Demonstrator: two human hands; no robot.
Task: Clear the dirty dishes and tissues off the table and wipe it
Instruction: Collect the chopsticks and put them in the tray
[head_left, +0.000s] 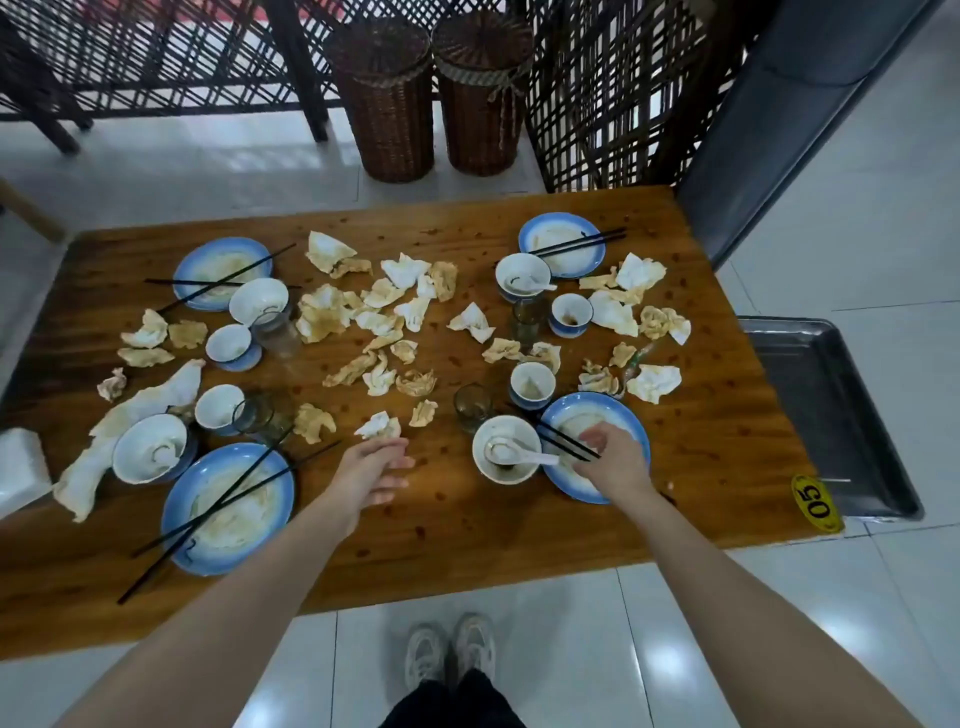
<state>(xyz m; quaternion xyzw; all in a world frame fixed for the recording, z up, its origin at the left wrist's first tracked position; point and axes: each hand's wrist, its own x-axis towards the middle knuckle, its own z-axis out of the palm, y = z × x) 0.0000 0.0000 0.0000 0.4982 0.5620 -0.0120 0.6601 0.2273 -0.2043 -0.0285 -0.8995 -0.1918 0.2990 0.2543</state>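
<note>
Wooden table (701, 457): right hand (615, 460) fingers pinch chopsticks (563, 441); left hand (371, 470) open beside tissue (379, 426).

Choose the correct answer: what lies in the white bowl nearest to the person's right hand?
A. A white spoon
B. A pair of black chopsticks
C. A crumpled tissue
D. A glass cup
A: the white bowl just left of the right hand holds a white spoon, with its handle over the rim towards the blue-rimmed plate; the black chopsticks rest on that plate instead.
</note>
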